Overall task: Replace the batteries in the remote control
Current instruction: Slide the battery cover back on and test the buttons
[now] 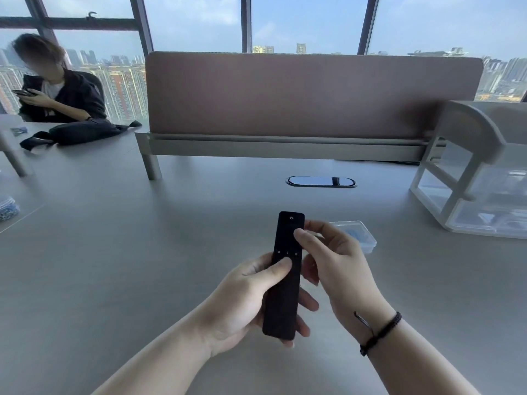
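Above the desk's [114,280] near edge, the left hand [245,303] grips the black remote [283,276] button-side up while the right hand [339,260] pinches its upper end, likely steadying it to turn over; a clear box [368,240] lies just behind

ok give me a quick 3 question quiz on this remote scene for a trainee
1. True or false: the remote faces button side up.
2. Which holds its lower half?
A. left hand
B. right hand
C. neither
3. Fill in: behind the right hand, a clear plastic ____ lies on the desk.

Key: 1 true; 2 A; 3 box.
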Motion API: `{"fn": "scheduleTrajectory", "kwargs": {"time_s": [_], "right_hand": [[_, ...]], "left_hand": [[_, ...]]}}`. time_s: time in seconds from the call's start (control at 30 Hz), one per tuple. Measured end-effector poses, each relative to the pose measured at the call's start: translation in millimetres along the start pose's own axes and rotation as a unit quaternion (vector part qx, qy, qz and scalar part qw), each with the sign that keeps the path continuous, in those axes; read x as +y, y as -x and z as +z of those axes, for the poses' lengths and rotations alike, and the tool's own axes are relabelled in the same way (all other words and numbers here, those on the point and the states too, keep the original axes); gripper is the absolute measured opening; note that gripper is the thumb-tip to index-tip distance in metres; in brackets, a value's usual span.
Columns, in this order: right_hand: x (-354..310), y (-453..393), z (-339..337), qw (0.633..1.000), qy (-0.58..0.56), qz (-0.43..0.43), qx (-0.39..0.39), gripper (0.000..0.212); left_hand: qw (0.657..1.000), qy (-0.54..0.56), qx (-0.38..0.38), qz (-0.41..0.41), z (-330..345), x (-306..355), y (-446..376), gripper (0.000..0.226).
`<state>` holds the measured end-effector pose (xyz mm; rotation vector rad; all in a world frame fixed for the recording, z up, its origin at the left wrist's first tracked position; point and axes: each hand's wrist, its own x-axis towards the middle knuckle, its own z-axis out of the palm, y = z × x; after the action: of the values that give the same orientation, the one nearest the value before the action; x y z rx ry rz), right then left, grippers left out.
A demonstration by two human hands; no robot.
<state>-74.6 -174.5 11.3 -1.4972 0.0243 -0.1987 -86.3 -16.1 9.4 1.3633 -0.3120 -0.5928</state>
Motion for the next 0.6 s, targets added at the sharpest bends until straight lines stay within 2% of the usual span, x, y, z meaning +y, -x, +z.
{"fn": "scheduleTrajectory", "kwargs": {"time_s": [0.23, 0.47, 0.6], "right_hand": [[1.3, -0.3, 3.3, 0.999, -0.021, 0.032, -0.025, 0.017], [1.8, 1.4, 4.9, 0.998, 0.018, 0.051, -0.041, 0.038], [5.3, 0.6, 5.6, 0.998, 0.006, 0.061, -0.029, 0.029]], "left_hand": [[0.999, -0.050, 0.016, -0.002, 3.3, 3.0, 1.8, 0.034], [0.993, -0.113, 0.027, -0.005, 8.4, 0.1, 2.1, 0.029], [0.994, -0.105, 0.020, -0.017, 10.8, 0.1, 1.9, 0.032]]}}
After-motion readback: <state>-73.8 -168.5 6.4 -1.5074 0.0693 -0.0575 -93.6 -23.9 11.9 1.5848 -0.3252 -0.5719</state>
